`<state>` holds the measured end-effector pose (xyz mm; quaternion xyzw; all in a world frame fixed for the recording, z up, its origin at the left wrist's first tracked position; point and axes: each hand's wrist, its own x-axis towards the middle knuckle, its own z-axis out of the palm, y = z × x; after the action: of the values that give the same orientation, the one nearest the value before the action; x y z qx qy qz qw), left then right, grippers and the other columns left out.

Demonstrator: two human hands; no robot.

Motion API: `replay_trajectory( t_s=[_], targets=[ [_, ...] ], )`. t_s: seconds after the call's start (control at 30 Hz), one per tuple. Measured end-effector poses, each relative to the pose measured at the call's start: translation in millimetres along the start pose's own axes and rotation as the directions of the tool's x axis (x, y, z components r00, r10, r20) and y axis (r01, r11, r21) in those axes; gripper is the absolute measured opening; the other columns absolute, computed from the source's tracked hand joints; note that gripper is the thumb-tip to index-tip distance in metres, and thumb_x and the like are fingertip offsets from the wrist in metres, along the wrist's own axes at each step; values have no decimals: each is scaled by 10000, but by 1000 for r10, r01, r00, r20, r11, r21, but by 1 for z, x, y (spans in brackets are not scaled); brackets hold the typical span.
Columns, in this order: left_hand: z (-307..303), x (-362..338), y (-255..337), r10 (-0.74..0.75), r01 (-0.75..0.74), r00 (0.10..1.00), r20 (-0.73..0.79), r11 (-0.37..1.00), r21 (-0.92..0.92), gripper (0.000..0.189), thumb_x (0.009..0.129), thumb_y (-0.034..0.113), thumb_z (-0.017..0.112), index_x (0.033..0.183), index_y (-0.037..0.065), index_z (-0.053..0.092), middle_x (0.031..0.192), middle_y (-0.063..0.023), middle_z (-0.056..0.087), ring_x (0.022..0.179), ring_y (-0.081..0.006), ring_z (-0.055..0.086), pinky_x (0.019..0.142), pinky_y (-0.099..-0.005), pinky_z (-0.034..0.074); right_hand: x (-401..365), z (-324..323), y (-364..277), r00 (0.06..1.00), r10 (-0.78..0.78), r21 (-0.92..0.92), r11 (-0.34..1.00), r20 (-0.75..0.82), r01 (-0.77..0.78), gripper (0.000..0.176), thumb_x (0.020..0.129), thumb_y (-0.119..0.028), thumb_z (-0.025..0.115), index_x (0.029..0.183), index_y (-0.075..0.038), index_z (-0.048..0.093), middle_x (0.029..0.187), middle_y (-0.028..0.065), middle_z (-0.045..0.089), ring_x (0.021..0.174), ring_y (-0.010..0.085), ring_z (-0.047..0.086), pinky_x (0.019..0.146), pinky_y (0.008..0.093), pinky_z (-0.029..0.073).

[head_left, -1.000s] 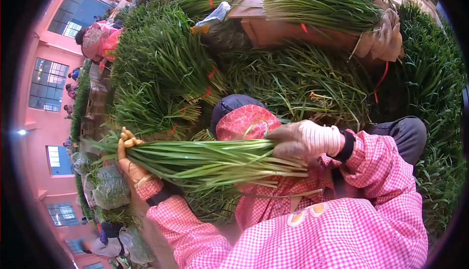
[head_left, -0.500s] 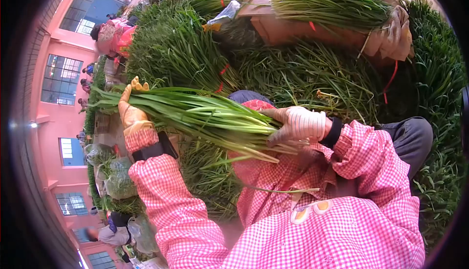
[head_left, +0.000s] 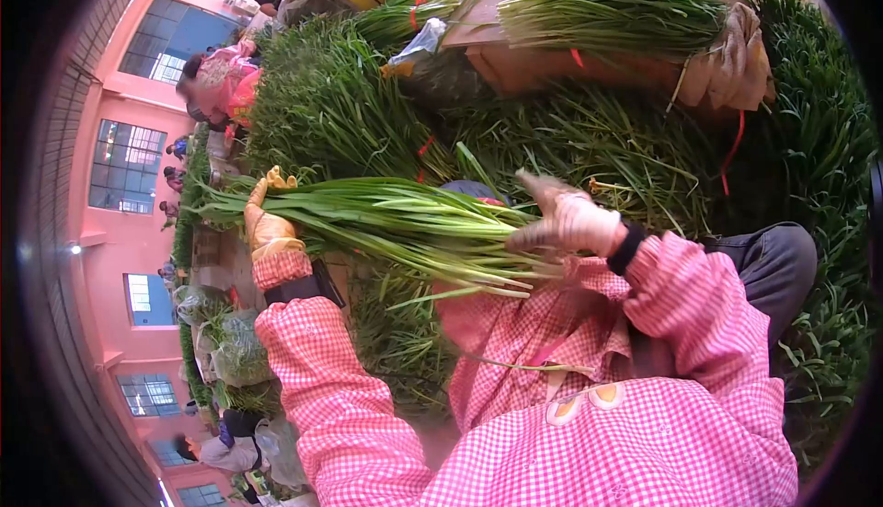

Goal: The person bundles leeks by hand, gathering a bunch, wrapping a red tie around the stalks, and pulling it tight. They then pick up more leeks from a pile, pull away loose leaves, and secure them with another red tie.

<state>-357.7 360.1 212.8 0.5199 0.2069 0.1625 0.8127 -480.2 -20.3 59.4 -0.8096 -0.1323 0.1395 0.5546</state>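
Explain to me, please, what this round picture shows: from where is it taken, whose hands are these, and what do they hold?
The camera sits on a person's head and looks forward and down, so the pink checked sleeves and gloved hands are that person's own. The wide lens bends the edges. The left hand grips a bundle of long green stalks near its leafy end. The right hand is at the pale stem end, but blurred, so its grip is unclear. Around lie piles of the same greens, some tied with red bands; a wooden crate carries another bundle. Other people work at the far left.
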Motion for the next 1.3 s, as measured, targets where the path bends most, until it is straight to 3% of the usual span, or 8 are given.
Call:
replay_trajectory(
  t_s=[0.13, 0.43, 0.57, 0.67, 0.8, 0.97, 1.13, 1.3],
  targets=[
    [-6, -3, 1, 9, -9, 1000, 21, 1000, 18, 186, 823, 139, 604, 935, -6, 637, 917, -96, 655, 789, -212, 616, 798, -360, 529, -2, 24, 6, 977, 67, 565, 807, 200, -171, 1068, 653, -533, 745, 1389, 50, 234, 1318, 196, 460, 1234, 258, 427, 1011, 300, 327],
    [2, -7, -7, 59, -56, 996, 63, 997, -45, 180, 842, 98, 581, 981, -16, 597, 973, -121, 651, 814, -181, 625, 860, -361, 507, -8, 60, -45, 988, -142, -412, 905, -65, 103, 989, 589, -440, 757, 1320, 43, 295, 1082, 248, 568, 980, 364, 578, 857, 428, 442],
    [71, -33, 0, 102, -102, 953, 286, 995, -14, 158, 859, 52, 553, 983, -44, 578, 915, -114, 647, 793, -174, 634, 910, -378, 482, 4, 59, -39, 986, -112, -305, 950, -127, 69, 866, 613, -342, 753, 1305, -13, 348, 1006, 228, 597, 938, 364, 588, 815, 414, 462],
    [124, -22, 7, 95, -184, 860, 502, 974, 131, 141, 850, 60, 557, 945, -39, 587, 878, -140, 642, 788, -208, 634, 926, -403, 482, 27, 60, -12, 959, -248, 280, 919, -140, 278, 781, 627, -234, 747, 1296, -69, 380, 1013, 179, 598, 919, 284, 590, 787, 366, 470],
    [223, -25, 19, -18, 39, 954, 298, 997, -67, 210, 794, 71, 602, 981, -26, 614, 990, -178, 635, 897, -302, 623, 866, -486, 507, 18, -2, -41, 988, -152, 801, 586, -37, 120, 727, 662, 42, 704, 1308, -63, 387, 1108, 10, 554, 988, 102, 502, 877, 265, 421],
    [287, -14, 20, -116, 123, 915, 387, 992, 9, 212, 790, 32, 605, 989, -40, 591, 955, -169, 640, 891, -332, 612, 840, -518, 505, 23, -64, -42, 972, -237, 648, 742, 12, 173, 585, 619, -77, 760, 1149, -10, 522, 950, 37, 620, 852, 109, 559, 768, 251, 466],
    [291, -30, -55, -259, 181, 919, 297, 947, 267, 307, 752, 119, 698, 986, -37, 574, 931, -185, 642, 813, -363, 627, 821, -515, 505, -7, -48, -1, 925, -230, 947, 184, 303, -265, 469, 677, -73, 741, 1106, -19, 557, 930, 76, 634, 756, 149, 619, 679, 265, 524],
    [240, -29, -120, -443, 265, 709, 549, 889, 374, 622, 781, 396, 691, 1237, 29, 479, 1193, -152, 565, 1062, -282, 562, 934, -474, 430, -25, -41, 37, 904, -108, 905, 154, 414, -397, 345, 706, -90, 738, 1012, -19, 595, 845, 68, 648, 692, 144, 622, 633, 260, 524]
  ],
)
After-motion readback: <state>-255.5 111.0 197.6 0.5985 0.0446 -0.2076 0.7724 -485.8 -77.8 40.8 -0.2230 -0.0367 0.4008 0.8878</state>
